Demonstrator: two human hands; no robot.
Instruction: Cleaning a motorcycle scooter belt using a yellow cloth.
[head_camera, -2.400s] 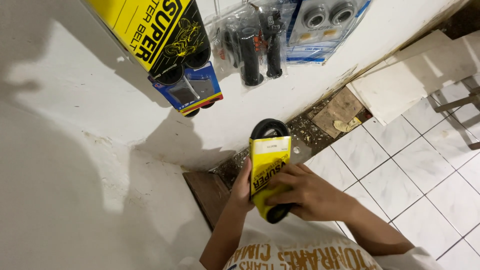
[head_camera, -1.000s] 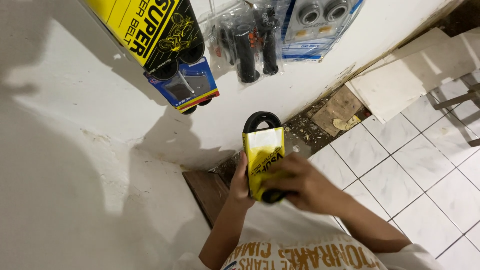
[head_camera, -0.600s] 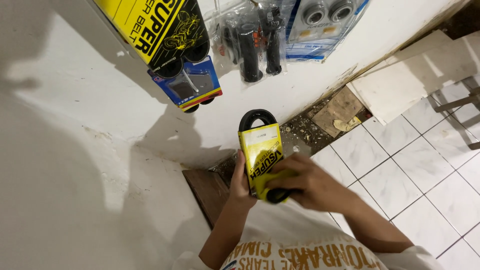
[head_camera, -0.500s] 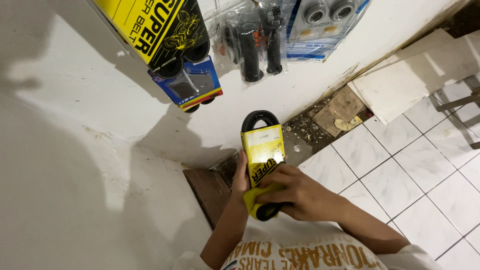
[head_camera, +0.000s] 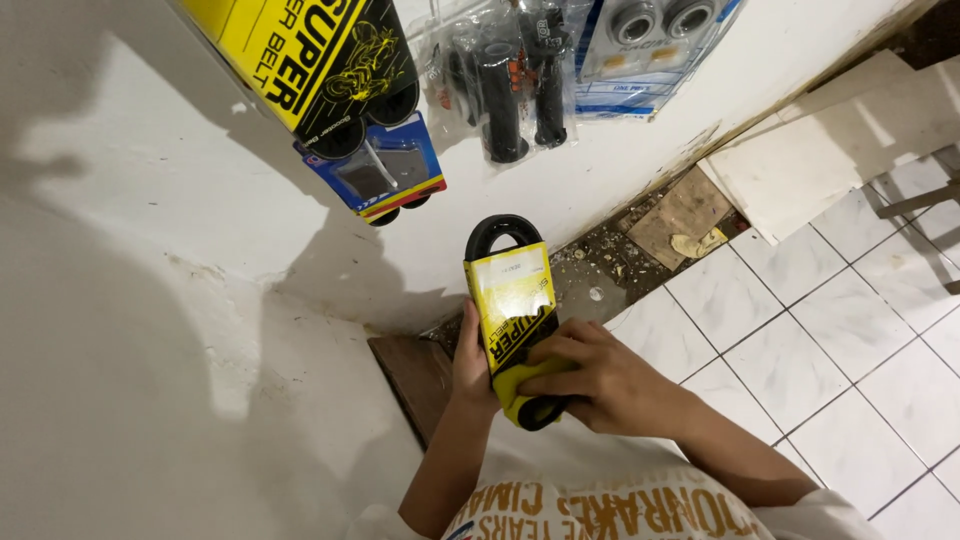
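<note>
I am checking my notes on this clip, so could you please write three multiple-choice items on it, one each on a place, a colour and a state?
1. Where do the black rubber handlebar grips in a clear bag hang?
A. on the white wall
B. on the tiled floor
C. in a drawer

2. What colour is the cardboard sleeve around the black rubber belt?
A. red
B. yellow
C. green

3. How is the sleeved belt held?
A. by no hand
B. by one hand only
C. by both hands

Answers: 1 A, the bag hangs on the white wall above the belt. 2 B, the sleeve is yellow with black. 3 C, the left hand grips its edge and the right hand its lower end.
</note>
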